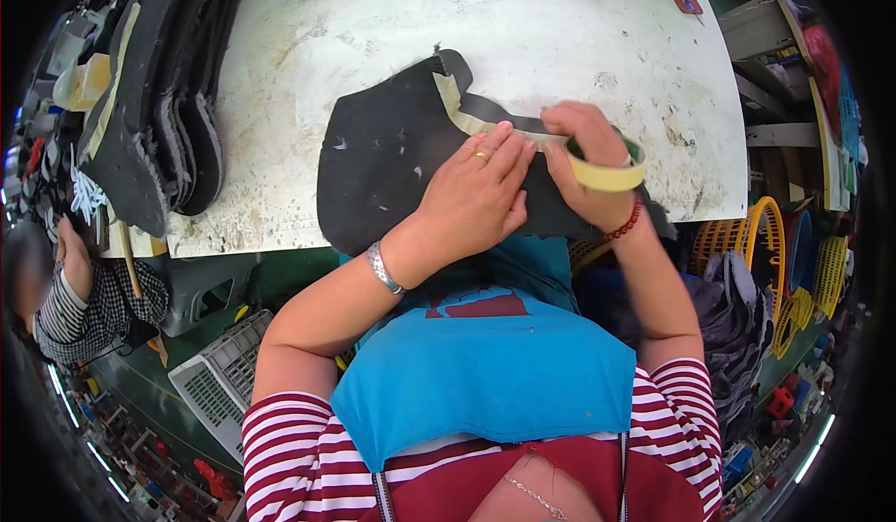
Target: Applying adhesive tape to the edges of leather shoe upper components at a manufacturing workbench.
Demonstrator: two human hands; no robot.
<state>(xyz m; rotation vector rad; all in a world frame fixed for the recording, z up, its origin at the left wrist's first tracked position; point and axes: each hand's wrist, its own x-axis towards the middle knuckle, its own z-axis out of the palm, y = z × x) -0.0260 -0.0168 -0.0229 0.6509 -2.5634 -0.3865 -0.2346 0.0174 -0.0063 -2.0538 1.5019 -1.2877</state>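
A large, flat, black sheet of padded material with a curved outline (378,162) lies near the front edge of the white, stained bench (653,74), in front of the person. A pale cream strip of tape (449,94) runs along its curved upper edge. The left forearm slants up and inward from a bent elbow; the left hand (474,184) lies palm down on the sheet, fingers straight and close together, their tips at the strip. The right forearm rises steeply, leaning inward; the right hand (597,162), slightly blurred, is curled around a cream roll of tape (609,178), thumb and fingers bent toward the strip. The two hands are near each other, fingertips almost meeting.
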